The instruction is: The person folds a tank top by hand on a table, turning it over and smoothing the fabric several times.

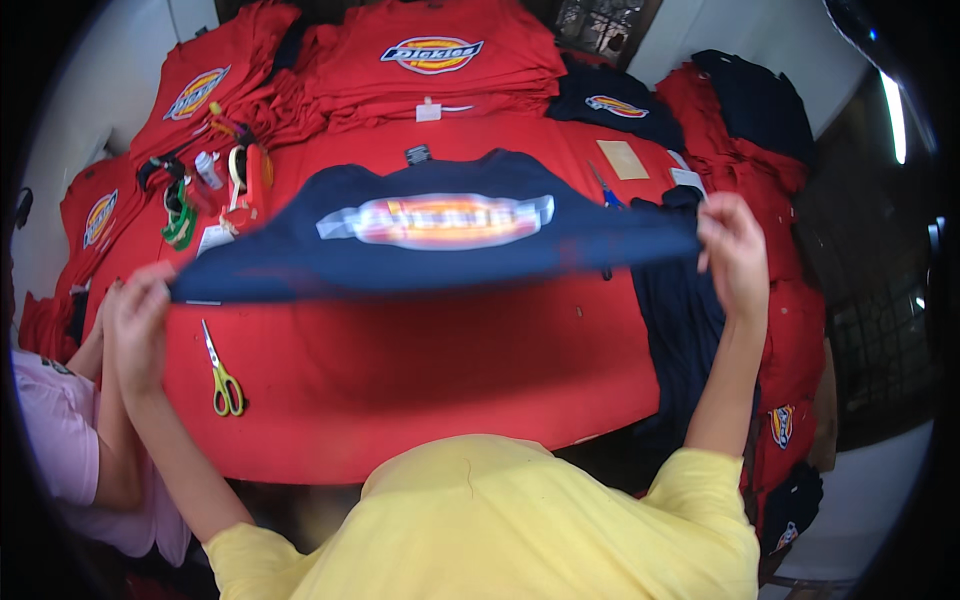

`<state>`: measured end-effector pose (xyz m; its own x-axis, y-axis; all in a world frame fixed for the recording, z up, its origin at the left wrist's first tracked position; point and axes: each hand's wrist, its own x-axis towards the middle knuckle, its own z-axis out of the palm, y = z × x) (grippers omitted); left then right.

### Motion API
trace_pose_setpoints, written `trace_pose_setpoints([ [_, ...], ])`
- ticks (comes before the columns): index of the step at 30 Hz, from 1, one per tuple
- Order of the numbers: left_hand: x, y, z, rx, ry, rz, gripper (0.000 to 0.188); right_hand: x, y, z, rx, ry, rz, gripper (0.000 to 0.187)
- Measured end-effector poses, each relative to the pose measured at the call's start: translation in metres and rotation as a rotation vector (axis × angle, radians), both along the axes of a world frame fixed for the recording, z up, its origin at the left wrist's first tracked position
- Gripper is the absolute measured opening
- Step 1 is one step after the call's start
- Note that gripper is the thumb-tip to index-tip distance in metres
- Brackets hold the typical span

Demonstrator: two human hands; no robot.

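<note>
Navy-blue cloth garment (440, 235), oval-printed: long axis left-to-right, left hand (143, 310) pinching one end, right hand (735, 245) the other, above red-covered bench (330, 410).

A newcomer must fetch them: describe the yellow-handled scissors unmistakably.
Find the red tabletop. On its left, nearer the yellow shirt than the navy garment, lie the scissors, blades pointing away. Unlike the supplies crowded farther back, these lie alone, yellow-handled.
</note>
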<state>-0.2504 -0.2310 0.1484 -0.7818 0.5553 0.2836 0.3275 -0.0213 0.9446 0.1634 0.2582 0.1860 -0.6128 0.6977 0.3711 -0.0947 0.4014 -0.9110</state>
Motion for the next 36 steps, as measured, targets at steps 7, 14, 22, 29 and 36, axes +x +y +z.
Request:
trace_pose_setpoints([
  [7, 0.125, -0.025, -0.096, -0.924, -0.073, -0.266, 0.017, 0.083, -0.06, -0.159, -0.124, -0.895, 0.016, 0.019],
  [14, 0.061, 0.094, -0.116, -0.773, 0.179, 0.108, 0.036, -0.076, -0.009, -0.156, 0.244, -0.662, -0.122, 0.034],
  [22, 0.014, 0.194, -0.126, -0.655, -0.025, 0.359, 0.03, -0.154, 0.054, -0.183, -0.382, -0.32, 0.113, 0.044],
  [29, -0.016, 0.21, -0.164, 0.282, -1.047, -0.532, 0.047, -0.183, 0.027, -0.192, -1.162, 0.195, 0.671, 0.078],
  [36, -0.023, 0.221, -0.148, 0.202, -1.082, -0.276, 0.05, -0.193, 0.036, -0.165, -0.858, -0.254, 0.296, 0.049],
])
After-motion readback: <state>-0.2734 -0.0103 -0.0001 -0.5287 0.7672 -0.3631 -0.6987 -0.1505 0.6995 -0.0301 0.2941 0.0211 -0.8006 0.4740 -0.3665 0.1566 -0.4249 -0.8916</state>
